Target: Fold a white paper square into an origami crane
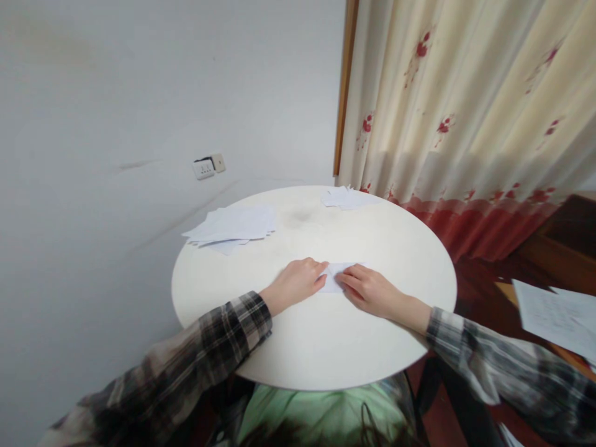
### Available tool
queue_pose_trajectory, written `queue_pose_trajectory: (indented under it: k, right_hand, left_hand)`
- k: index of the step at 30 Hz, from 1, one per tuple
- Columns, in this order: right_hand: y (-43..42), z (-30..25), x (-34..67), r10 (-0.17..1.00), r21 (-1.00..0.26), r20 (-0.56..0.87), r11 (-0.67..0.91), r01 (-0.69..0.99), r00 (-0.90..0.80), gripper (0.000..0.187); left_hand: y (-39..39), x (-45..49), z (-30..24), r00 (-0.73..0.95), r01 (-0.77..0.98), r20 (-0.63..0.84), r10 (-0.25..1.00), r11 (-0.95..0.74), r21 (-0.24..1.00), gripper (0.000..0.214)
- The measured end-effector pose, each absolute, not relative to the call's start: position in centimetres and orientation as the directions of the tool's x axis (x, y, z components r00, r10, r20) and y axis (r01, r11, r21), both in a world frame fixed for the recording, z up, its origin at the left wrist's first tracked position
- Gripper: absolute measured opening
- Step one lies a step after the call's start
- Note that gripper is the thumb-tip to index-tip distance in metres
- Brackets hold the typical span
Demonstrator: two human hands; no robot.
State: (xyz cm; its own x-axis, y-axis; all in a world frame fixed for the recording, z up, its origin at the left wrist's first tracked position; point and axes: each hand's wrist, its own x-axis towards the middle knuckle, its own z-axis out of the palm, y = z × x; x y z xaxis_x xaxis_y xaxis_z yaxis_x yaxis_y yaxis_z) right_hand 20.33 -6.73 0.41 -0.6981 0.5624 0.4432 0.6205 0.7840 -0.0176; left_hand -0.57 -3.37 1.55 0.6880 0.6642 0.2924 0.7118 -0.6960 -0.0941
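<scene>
Grey wall (139, 93) at left and behind; flowered curtain (465, 112) hangs at right, its red hem just beyond the far right rim.

Round white tabletop (326, 335): near half bare, wide open room in front of and beside both hands. Left rim near the wall.

Loose stack of white sheets (235, 226) at far left, its corners reaching the rim. More printed sheets (554, 316) off the tabletop at right, on dark wood.

Left hand (298, 280) and right hand (370, 290) lie mid-tabletop, palms down, fingers laid nearly flat and pressing, gripping nothing.

Small folded paper (336, 276) lies flat under both sets of fingertips, between the hands, well apart from every edge.

Small pile of folded papers (342, 197) at the far rim.

Wall socket (207, 166) beyond the stack.
</scene>
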Motion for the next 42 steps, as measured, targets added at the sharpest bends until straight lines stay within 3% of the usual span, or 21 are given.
queue_pose_trajectory:
  k: [4,16,21,29,42]
  right_hand:
    - [-6.8,0.6,20.1,0.577,-0.023,0.433,0.775,0.632,-0.692,0.031]
    - [-7.3,0.4,19.5,0.574,-0.014,0.429,0.777,0.630,-0.698,0.030]
    - [-7.6,0.6,18.8,0.606,0.016,0.382,0.750,0.661,-0.697,0.030]
    - [-8.0,0.0,17.2,0.763,-0.003,0.222,0.623,0.782,-0.607,0.034]
    - [-7.8,0.8,15.6,0.843,-0.043,0.152,0.527,0.849,-0.516,0.025]
  left_hand:
    - [-3.5,-0.4,1.7,0.686,0.709,0.319,0.653,-0.700,-0.090,0.041]
    - [-4.0,0.5,2.4,0.670,0.740,0.295,0.682,-0.649,-0.179,0.015]
    - [-3.9,0.6,2.4,0.582,0.809,0.282,0.762,-0.579,-0.105,0.015]
    - [-3.2,-0.3,2.2,0.523,0.827,0.250,0.815,-0.556,0.082,0.020]
    - [-3.8,-0.4,1.8,0.586,0.797,0.212,0.782,-0.603,0.025,0.017]
